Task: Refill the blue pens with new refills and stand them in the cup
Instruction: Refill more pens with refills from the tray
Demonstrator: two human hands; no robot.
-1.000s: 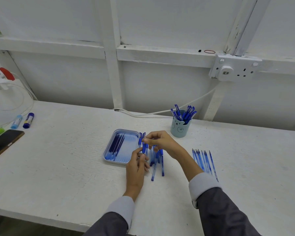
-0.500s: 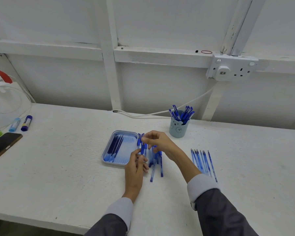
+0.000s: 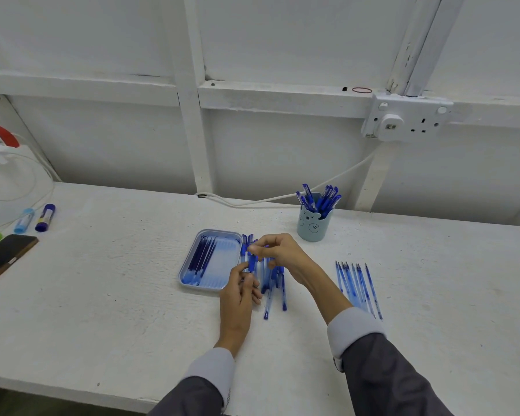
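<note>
Bear-faced cup (image 3: pixel 312 228) stood behind the tray (image 3: pixel 219 232); beside the tray, left hand (image 3: pixel 237 292) and right hand (image 3: pixel 278 252) pinched one blue pen (image 3: pixel 252 261).

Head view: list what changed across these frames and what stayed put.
No clear move. The left hand still holds the pen by its lower end and the right hand still pinches its top, above the loose pens. The tray, cup and refills lie as before.

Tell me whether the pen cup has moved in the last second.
No. The cup stands in the same spot below the wall socket, just before the cable.
</note>
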